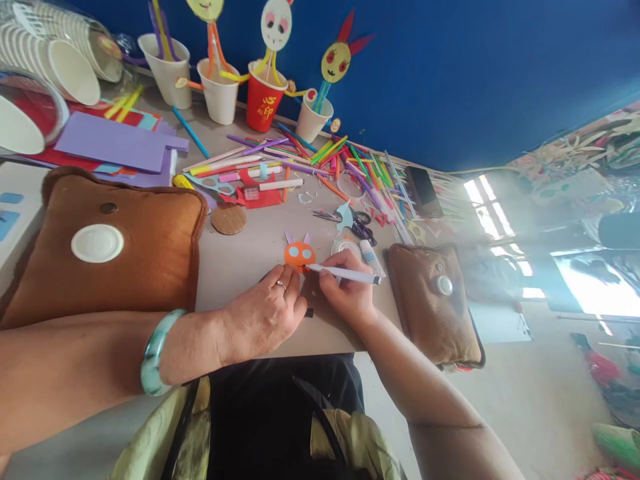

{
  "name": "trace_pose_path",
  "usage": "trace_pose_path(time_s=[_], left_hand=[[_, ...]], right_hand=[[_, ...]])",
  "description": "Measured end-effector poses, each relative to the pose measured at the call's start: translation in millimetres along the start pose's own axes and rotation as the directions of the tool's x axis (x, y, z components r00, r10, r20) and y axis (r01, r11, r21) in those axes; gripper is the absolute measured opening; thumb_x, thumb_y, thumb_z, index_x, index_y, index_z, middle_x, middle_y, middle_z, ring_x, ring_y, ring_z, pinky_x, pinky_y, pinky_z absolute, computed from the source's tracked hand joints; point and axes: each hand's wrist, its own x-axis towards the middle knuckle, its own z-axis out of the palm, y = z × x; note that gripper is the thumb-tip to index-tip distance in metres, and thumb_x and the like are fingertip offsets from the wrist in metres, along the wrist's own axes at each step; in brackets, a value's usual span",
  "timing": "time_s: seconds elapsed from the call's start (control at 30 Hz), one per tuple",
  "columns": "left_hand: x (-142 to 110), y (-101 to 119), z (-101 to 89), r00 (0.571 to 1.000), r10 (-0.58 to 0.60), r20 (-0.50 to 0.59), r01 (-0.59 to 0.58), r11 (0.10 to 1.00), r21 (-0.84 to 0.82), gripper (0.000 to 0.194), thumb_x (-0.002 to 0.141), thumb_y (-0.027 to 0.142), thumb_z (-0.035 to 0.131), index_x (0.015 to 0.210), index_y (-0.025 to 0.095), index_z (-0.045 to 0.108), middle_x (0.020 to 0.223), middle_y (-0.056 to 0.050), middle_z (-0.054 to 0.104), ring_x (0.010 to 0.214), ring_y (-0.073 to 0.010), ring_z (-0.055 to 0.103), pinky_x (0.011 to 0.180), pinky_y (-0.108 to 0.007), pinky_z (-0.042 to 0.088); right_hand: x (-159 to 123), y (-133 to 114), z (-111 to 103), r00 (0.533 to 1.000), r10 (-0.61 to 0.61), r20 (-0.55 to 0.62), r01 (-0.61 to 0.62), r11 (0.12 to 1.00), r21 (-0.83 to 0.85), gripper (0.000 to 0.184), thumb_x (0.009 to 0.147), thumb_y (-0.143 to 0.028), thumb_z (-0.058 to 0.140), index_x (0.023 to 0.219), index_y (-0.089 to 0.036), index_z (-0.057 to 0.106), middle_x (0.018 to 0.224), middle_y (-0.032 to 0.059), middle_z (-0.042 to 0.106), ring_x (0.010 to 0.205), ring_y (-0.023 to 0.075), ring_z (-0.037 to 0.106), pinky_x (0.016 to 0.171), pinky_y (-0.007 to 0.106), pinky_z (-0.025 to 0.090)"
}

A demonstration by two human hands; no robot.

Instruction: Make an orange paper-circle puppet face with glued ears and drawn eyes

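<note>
A white marker is gripped in my right hand, its tip at the mouth of a small orange paper face. The face has pale blue round eyes and purple ears, and it lies on the table. My left hand, wearing a ring and a jade-like bangle, has its fingers together on the face's lower edge. A small black piece shows beside the left thumb; I cannot tell what it is. Just beyond my right hand are a roll of clear tape and a glue tube.
Brown cushions lie left and right. Dark-handled scissors, a cardboard disc and scattered coloured sticks cover the far side. Paper cups with face puppets stand along the blue wall; purple paper lies back left.
</note>
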Motion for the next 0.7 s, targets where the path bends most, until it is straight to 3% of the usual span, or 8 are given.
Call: trace_pose_path(time_s=[0.5,0.7], left_hand=[[-1.0,0.8,2.3,1.0,-0.004,-0.014,0.004,1.0,0.005,0.025,0.093,0.034,0.057,0.087,0.01,0.063,0.11,-0.024,0.069,0.105,-0.0335,0.065,0.099,-0.047,0.044],[-1.0,0.3,3.6,1.0,-0.006,-0.007,0.006,0.999,-0.047,0.024,0.093,0.032,0.057,0.087,0.009,0.063,0.106,-0.025,0.069,0.104,-0.0331,0.064,0.097,-0.048,0.045]], right_hand=[[-0.3,0.4,0.6,0.999,-0.046,0.003,0.046,0.999,0.006,0.009,0.074,-0.019,0.057,0.072,-0.025,0.052,0.056,-0.0044,0.058,0.047,0.0128,0.049,0.047,0.03,0.039],[-2.5,2.9,-0.2,0.999,-0.005,-0.052,0.006,1.0,0.025,0.008,0.075,-0.022,0.058,0.072,-0.025,0.052,0.058,-0.0029,0.059,0.049,0.0147,0.051,0.049,0.032,0.042]])
